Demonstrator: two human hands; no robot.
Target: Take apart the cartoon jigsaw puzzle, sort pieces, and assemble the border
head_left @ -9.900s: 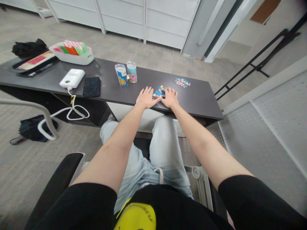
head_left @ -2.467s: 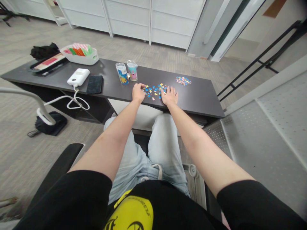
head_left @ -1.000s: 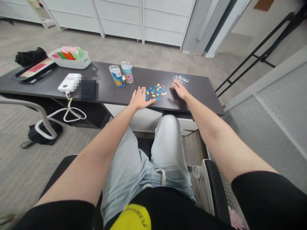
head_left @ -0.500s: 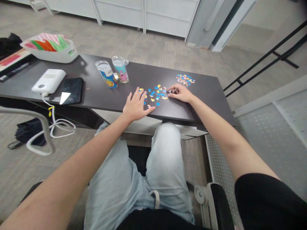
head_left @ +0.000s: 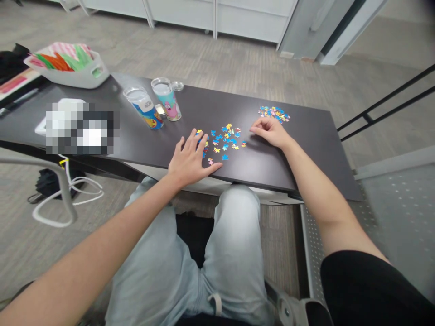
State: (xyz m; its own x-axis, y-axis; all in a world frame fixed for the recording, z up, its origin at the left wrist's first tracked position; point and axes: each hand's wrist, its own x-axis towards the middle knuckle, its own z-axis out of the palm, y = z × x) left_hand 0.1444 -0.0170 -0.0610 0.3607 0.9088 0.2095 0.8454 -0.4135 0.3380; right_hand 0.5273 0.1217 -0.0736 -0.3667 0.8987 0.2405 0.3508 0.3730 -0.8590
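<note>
**A:** Any readable writing on those two cups?

**B:** Nope, just cartoon prints: a yellow face on one, a pink star guy on the other. Two cups, two lots of puzzle pieces.

**A:** Where are the pieces?

**B:** Scattered pieces sit on the desk between the hands; a small pile lies further right. Left hand is flat and spread, fingertips on the pieces. Right hand is loosely curled beside them; can't tell if it's pinching one.
</note>
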